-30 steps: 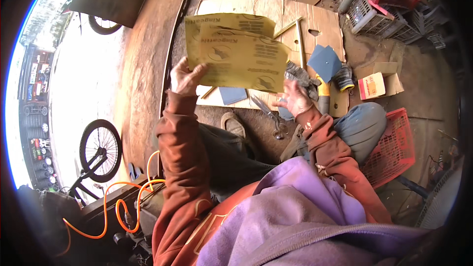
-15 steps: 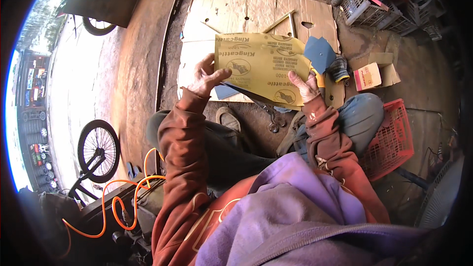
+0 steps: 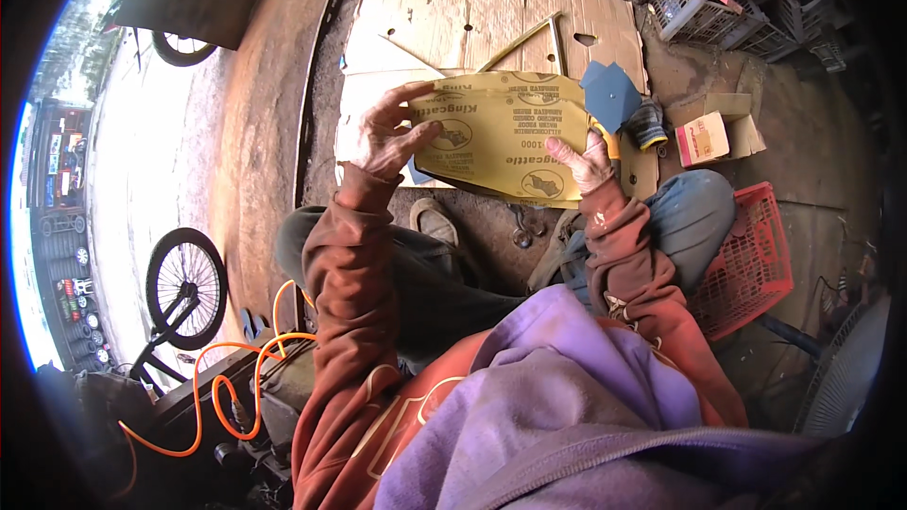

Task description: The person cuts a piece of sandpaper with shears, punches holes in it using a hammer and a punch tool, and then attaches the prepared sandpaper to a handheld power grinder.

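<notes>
A yellow-backed sheet of sandpaper with dark print is held above the cardboard, its near edge bowed. My left hand grips the sheet's left edge, thumb on the printed face and fingers bent at the upper corner. At the lower right, my right hand pinches it with the thumb on top; its other fingers are mostly hidden. Beside that hand is a yellow-orange handle-like thing, its kind unclear. Just beyond lies a blue cut piece, next to a dark knitted glove.
The flat cardboard bears an angled metal frame piece. A small open carton, a red plastic basket and grey crates stand at right. A bicycle wheel and orange hose are at left.
My left hand has shifted slightly, its fingers rising to the sheet's upper left corner. The sheet now bows more, and its left side has curled. My right hand stays nearly in place.
</notes>
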`<action>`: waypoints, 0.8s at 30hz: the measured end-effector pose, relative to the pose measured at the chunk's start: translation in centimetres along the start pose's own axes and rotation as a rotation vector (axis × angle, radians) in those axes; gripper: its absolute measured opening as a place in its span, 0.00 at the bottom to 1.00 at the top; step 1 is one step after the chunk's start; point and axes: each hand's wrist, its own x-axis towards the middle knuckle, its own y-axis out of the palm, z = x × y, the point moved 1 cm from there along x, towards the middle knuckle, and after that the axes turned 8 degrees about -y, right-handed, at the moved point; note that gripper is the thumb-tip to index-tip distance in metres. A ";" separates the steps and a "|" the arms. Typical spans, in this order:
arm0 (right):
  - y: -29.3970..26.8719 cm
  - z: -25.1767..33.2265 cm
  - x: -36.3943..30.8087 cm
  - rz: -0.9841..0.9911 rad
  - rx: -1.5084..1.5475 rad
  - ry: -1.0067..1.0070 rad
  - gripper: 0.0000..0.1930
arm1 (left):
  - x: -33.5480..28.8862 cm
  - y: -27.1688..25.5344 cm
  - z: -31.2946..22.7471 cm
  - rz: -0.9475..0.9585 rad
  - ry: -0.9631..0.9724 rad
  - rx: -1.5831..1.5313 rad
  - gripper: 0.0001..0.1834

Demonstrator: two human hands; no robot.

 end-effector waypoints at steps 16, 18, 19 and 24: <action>-0.8 -2.5 0.4 -0.253 0.320 0.116 0.21 | -0.2 0.3 0.7 -0.325 0.228 0.092 0.09; -0.9 -3.1 0.4 -0.289 0.344 0.136 0.20 | -0.3 0.7 0.3 -0.359 0.171 0.040 0.07; -1.2 -3.4 0.4 -0.312 0.376 0.160 0.20 | -0.3 0.8 0.1 -0.349 0.171 0.035 0.07; -1.9 -3.3 0.1 -0.224 0.361 0.237 0.26 | -0.6 1.1 -0.8 -0.230 0.131 0.021 0.10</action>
